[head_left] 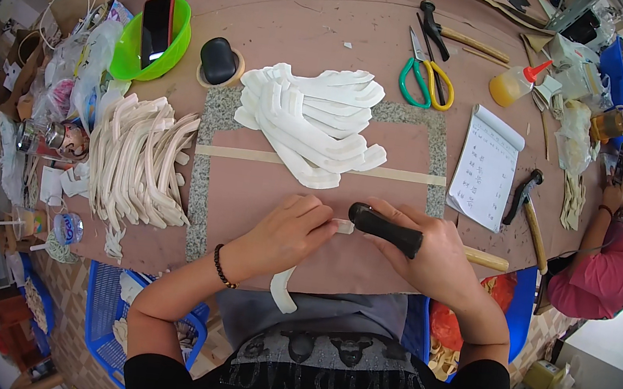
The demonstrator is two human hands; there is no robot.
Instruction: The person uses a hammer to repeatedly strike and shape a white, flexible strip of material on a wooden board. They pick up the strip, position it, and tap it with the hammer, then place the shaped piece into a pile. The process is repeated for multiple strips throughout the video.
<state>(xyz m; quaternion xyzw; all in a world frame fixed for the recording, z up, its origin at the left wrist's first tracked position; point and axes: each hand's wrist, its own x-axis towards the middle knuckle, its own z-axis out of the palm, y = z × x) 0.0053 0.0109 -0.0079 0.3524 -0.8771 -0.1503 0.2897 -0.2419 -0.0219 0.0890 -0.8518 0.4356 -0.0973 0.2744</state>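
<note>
One strip (343,227) pinched in left hand (289,231), right hand (434,258) gripping hammer (386,231), can't tell if white pile (307,121) or cream pile (141,163) is done.

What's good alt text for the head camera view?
A person's left hand holds a pale strip over a brown worktable; the right hand grips a black-headed hammer. Piled white strips lie ahead, beige ones to the left.

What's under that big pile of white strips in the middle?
The white strips lie across a tan band, a speckled grey border and a brown surface, which show around the pile. Anything right beneath it is covered.
</note>
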